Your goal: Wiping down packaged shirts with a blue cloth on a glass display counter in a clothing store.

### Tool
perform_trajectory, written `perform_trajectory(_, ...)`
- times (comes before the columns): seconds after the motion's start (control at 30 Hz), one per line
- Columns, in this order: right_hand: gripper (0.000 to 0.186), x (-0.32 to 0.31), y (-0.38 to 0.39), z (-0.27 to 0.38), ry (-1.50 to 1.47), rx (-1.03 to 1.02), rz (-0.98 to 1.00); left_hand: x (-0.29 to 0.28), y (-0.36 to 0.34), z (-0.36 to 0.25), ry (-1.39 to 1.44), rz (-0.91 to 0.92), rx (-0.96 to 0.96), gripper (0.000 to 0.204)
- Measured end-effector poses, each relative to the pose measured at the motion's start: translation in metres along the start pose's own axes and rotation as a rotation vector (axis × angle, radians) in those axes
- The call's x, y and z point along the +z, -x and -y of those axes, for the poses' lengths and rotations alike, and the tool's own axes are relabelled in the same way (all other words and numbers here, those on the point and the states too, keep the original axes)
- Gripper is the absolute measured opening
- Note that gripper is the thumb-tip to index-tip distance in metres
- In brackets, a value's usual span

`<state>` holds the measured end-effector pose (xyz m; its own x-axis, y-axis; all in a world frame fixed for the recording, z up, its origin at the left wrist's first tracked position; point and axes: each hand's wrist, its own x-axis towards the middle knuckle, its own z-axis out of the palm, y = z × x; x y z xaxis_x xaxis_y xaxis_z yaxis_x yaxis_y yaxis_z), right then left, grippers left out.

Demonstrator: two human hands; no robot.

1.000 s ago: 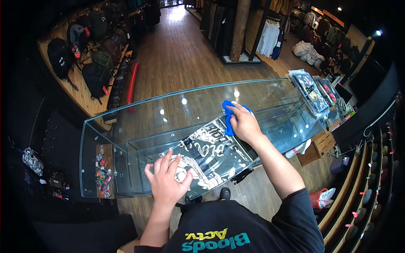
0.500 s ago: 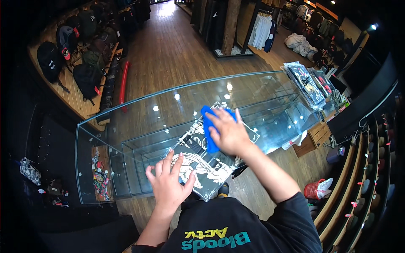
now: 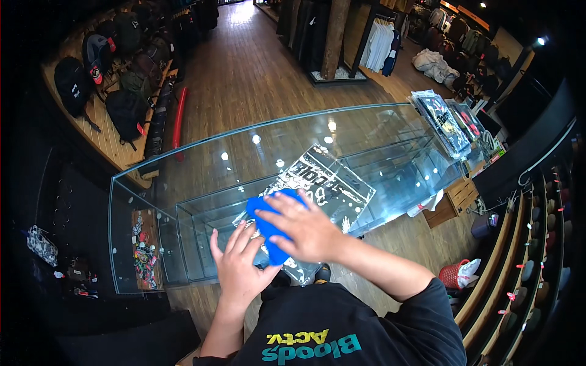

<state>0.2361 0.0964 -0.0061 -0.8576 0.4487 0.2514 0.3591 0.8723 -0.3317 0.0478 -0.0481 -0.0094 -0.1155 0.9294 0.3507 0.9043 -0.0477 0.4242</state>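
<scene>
A clear plastic package (image 3: 342, 204) lies aslant on the glass counter (image 3: 378, 131), with a folded black item printed in white inside. Across its near left part, my right hand (image 3: 308, 230) lies flat over a blue cloth (image 3: 267, 233), fingers stretched and pressing it onto the plastic. My left hand (image 3: 238, 271) rests at the package's near left edge, fingers spread and fingertips close to the cloth. It grips nothing that I can see. Hands and cloth cover much of the package's lower left print.
Stacked plastic-wrapped packages (image 3: 442, 125) sit at the counter's right end. Inside its left end is a wooden board with small colourful items (image 3: 145, 253). A red basket (image 3: 452, 274) and slanted shelves of caps (image 3: 531, 268) stand to the right. Backpacks (image 3: 72, 88) fill a wooden display at far left.
My right hand has slid the blue cloth leftward and toward me across the package, uncovering its far part. My left hand stays at nearly the same place.
</scene>
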Motion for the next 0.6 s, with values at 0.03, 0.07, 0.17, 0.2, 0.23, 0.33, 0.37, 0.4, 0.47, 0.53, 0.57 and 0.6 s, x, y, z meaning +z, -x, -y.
perform_trajectory(0.03,0.065,-0.012,-0.003,-0.014,0.029,0.091,0.073,-0.002,0.002,-0.003,0.022,-0.029,-0.011,0.056)
perform_trajectory(0.07,0.065,-0.013,-0.003,-0.040,0.119,0.204,0.014,0.001,0.002,-0.003,-0.005,-0.044,-0.015,0.056)
perform_trajectory(0.17,0.058,-0.042,-0.006,-0.106,0.226,0.448,-0.091,0.003,-0.006,-0.005,0.004,-0.035,-0.020,0.055)
perform_trajectory(0.2,0.057,-0.049,-0.009,-0.112,0.199,0.485,-0.077,0.004,-0.006,-0.006,0.005,-0.034,-0.017,0.055)
perform_trajectory(0.23,0.055,-0.054,-0.010,-0.114,0.171,0.523,-0.062,0.005,-0.006,-0.006,0.006,-0.037,-0.031,0.056)
perform_trajectory(0.33,0.052,-0.030,0.006,-0.069,-0.013,0.278,0.007,0.007,-0.006,-0.006,-0.007,-0.040,-0.063,0.056)
perform_trajectory(0.37,0.054,-0.020,0.022,-0.038,-0.117,0.153,0.012,0.006,-0.005,-0.008,-0.013,-0.035,-0.067,0.055)
perform_trajectory(0.4,0.059,-0.021,0.033,-0.003,-0.066,0.038,0.059,0.006,-0.006,-0.009,-0.015,-0.045,-0.061,0.055)
perform_trajectory(0.47,0.060,-0.024,0.038,0.005,-0.028,0.011,0.084,0.004,-0.006,-0.007,-0.020,-0.032,-0.056,0.055)
perform_trajectory(0.53,0.058,-0.028,0.033,-0.037,0.090,0.177,0.054,0.002,-0.004,-0.008,-0.052,-0.023,-0.044,0.056)
perform_trajectory(0.57,0.057,-0.040,0.024,-0.056,0.151,0.315,0.022,0.003,-0.003,-0.008,-0.056,-0.018,-0.044,0.056)
perform_trajectory(0.6,0.057,-0.043,0.023,-0.080,0.220,0.416,-0.066,0.005,-0.007,-0.010,-0.053,-0.024,-0.038,0.055)
